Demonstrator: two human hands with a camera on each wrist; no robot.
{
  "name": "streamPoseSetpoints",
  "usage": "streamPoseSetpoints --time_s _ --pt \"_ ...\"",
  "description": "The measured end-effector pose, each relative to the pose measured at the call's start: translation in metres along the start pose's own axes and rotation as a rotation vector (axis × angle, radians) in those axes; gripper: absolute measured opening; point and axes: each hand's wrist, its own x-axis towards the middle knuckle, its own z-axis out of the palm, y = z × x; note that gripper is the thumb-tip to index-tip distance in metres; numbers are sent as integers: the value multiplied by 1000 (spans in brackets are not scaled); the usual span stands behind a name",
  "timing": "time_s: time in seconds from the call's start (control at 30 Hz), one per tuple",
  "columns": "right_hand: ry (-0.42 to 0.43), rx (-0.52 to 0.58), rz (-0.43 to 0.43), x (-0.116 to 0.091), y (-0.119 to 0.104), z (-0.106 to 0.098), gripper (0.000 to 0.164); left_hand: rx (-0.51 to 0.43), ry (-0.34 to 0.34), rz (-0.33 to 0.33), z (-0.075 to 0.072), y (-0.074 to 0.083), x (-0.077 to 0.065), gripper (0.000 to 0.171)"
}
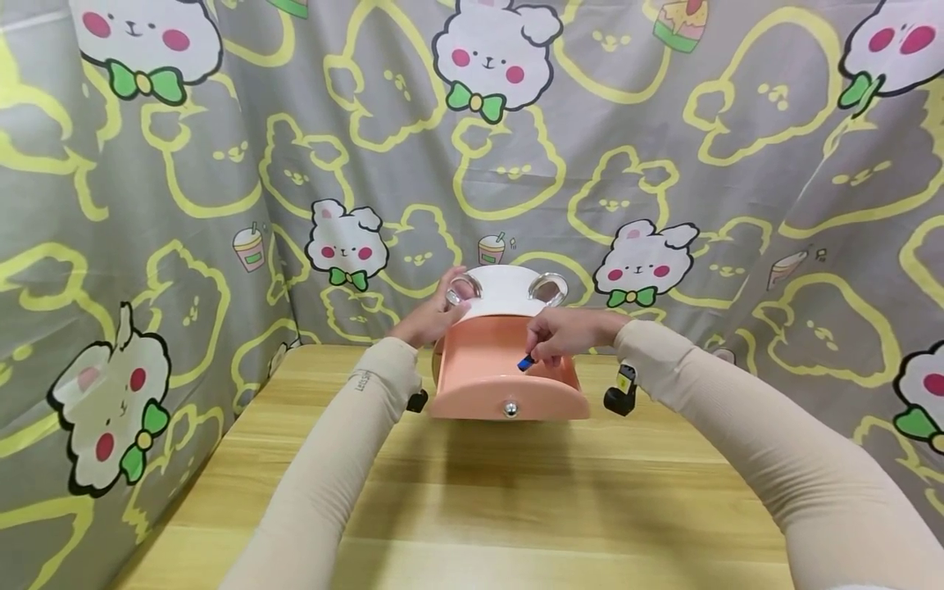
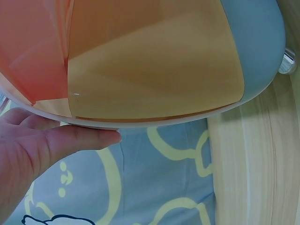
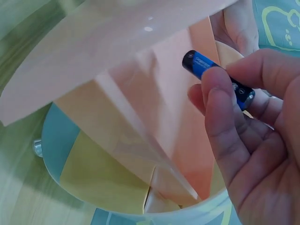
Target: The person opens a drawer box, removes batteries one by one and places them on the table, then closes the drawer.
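A small storage box with a white top (image 1: 505, 288) and clear, ear-like rings stands on the table. Its salmon-pink drawer (image 1: 472, 399) is pulled out, showing a round silver knob on the front. My left hand (image 1: 433, 316) grips the box's upper left edge beside one ring; in the left wrist view the thumb lies along the rim and the other fingers are mostly hidden. Over the drawer, my right hand (image 3: 253, 140) pinches a blue and black battery (image 3: 198, 63) between thumb and fingers. The battery is tilted above the drawer's inside.
The wood-grain table (image 1: 501, 508) stretches from the box toward me. A grey curtain (image 1: 413, 180) with rabbit and yellow outline prints hangs behind the table and along both sides. Small black devices hang at both wrists, the right one (image 1: 621, 398) beside the box.
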Motion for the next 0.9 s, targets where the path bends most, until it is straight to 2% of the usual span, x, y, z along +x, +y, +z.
streamPoseSetpoints --time_s 0.1,0.3,0.43,0.63,0.77,0.87,0.9 --pt "4 52 -1 -2 2 0 6 -3 0 -3 1 0 0 61" --pt "-21 133 1 -7 2 2 34 4 3 -6 2 0 0 62" --pt "-21 197 31 -9 1 4 38 -3 -10 -2 0 2 -1 62" --pt "-24 298 68 -11 1 4 33 10 -31 -8 -4 33 -22 62" --pt "-11 294 60 -13 2 3 29 12 -7 -13 -2 18 -14 61" --pt "11 216 34 -15 3 2 26 3 7 -12 1 2 -3 59" --pt "20 180 28 -15 4 2 25 2 8 -11 1 3 -3 59"
